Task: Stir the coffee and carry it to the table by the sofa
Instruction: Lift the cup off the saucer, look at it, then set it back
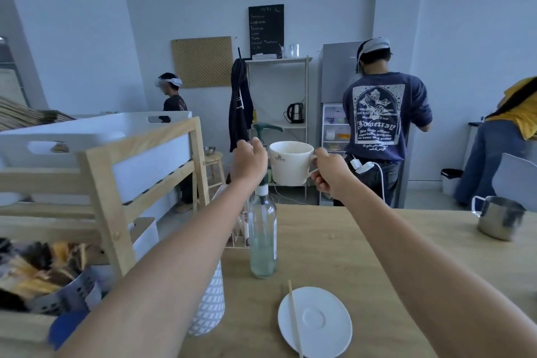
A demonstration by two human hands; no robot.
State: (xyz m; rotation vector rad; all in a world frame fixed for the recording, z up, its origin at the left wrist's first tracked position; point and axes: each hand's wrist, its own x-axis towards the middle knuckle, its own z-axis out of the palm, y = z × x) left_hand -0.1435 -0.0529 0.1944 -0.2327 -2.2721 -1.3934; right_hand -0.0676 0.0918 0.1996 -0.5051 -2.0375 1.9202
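Note:
My right hand [329, 172] grips the handle of a white coffee cup [289, 164] and holds it raised above the far edge of the wooden counter [334, 244]. My left hand [250, 160] rests on the green pump head [266, 127] of a clear glass bottle [263, 237], just left of the cup. The cup's contents are hidden from this angle. On the counter near me lies a white saucer [315, 321] with a wooden stir stick [295, 318] laid across its left side.
A steel milk jug [499, 219] stands at the counter's right. A wooden rack [98, 180] with a white bin and a basket of sachets [35, 273] fills the left. A white patterned cup stack [209, 302] stands by my left arm. Three people stand beyond the counter near a fridge [337, 75].

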